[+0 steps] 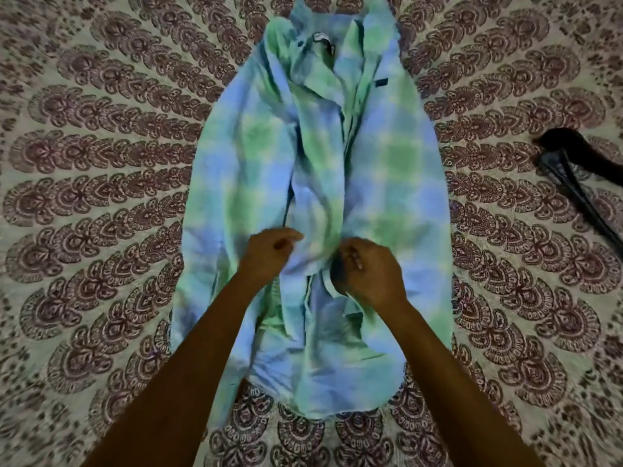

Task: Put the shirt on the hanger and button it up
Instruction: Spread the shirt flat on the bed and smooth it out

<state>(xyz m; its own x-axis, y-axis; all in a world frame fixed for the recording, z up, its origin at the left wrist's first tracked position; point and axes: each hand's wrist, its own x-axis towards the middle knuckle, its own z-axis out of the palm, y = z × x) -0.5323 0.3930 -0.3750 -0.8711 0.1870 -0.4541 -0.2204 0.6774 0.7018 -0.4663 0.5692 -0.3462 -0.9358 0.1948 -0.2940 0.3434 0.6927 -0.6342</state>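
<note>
Both hands, left hand (269,252) and right hand (365,269), pinch the shirt (387,170) front edges mid-bed, probably lining up a button, hanger (580,187) off by the bed's right edge.

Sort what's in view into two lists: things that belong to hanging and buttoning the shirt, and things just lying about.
Job in hand:
- blue and green checked cotton shirt, lying collar away
- dark hanger, lying apart to the right
- left hand and right hand, both pinching the shirt's front edges

Lying about:
- maroon and cream patterned bedsheet beneath everything
</note>
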